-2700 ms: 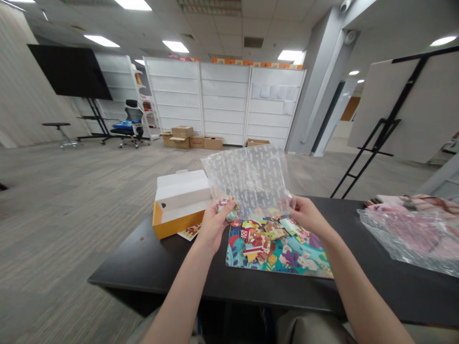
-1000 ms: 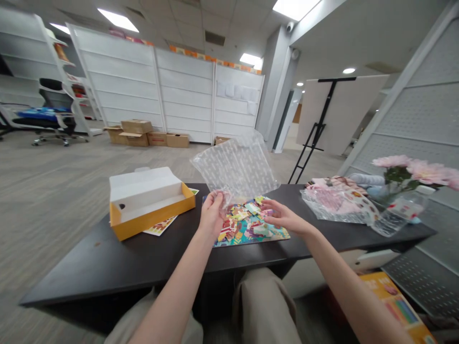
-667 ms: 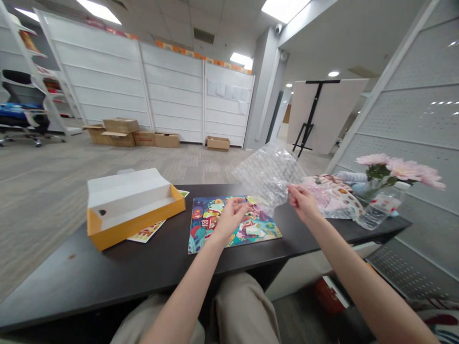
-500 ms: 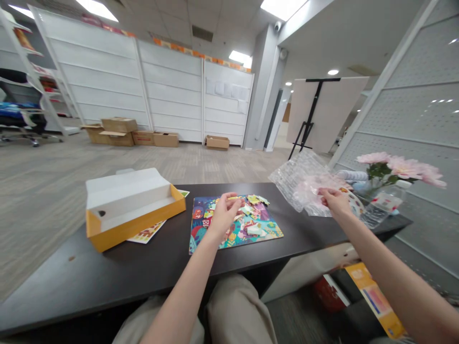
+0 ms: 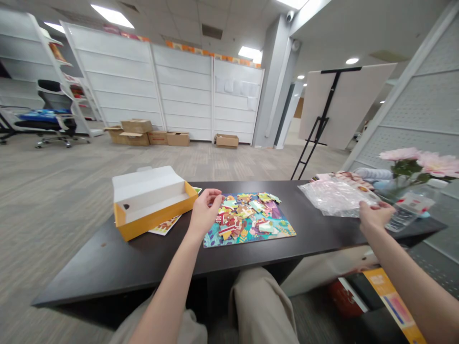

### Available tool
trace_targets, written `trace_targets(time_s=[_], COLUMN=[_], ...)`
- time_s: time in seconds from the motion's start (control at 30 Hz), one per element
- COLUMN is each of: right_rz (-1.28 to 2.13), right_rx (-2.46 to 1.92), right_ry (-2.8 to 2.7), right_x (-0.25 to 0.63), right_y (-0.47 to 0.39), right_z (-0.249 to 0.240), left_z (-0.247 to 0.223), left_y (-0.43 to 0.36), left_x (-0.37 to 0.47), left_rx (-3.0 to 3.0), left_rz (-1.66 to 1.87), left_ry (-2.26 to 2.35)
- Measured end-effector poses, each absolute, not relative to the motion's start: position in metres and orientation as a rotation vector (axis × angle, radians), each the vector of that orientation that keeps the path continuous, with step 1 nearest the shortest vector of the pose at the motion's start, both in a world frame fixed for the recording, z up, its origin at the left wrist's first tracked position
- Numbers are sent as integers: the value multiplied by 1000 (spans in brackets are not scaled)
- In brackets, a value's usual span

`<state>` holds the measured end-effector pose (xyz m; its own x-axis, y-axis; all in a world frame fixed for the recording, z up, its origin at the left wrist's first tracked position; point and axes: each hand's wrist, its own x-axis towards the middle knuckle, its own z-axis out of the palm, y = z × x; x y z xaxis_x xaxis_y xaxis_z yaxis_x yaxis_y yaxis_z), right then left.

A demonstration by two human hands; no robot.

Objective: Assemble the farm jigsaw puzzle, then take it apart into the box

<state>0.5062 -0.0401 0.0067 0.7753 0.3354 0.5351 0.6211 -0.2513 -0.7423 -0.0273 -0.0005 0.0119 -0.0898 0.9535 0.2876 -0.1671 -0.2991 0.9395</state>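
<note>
Black table (image 5: 136, 260), smooth top, 1 small brown mark (image 5: 103, 245) toward the left end. Left side: 1 open yellow box (image 5: 154, 223), white inside, sitting partly over printed card (image 5: 167, 226) that shows along its front and past its right end. Middle: 1 colourful board (image 5: 283, 228), lying flat near the front edge. Right side: crumpled clear plastic (image 5: 326, 198); behind it, patterned cloth (image 5: 349, 177); then 1 clear bottle (image 5: 412, 205) beside pink flowers (image 5: 435, 163), their base hard to make out

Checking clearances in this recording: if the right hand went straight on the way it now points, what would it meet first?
Most likely the crumpled clear plastic just ahead of the right hand; depth is unclear in this one view, so the two may already be touching.
</note>
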Motion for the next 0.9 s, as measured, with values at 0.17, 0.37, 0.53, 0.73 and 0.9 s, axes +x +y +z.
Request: trace_targets(time_s=[0.17,0.37,0.53,0.73,0.9], right_rz=[-152,170,250,119,421], right_rx=[-1610,-1486,-1647,-1854,-1794], right_ry=[-880,-1677,-2091,-2107,-2093], right_x=[453,350,323,332,332], right_y=[-11,60,113,124,117], right_z=[17,36,17,-11,-8], left_z=[8,0,2,9,10], left_y=[-6,-11,-13,-5,-2], left_x=[-37,-39,-42,-34,-9], left_rx=[1500,2142,2544,2598,2624], left_rz=[1535,1064,703,561,528], left_ry=[1031,1355,1474,1571,1470])
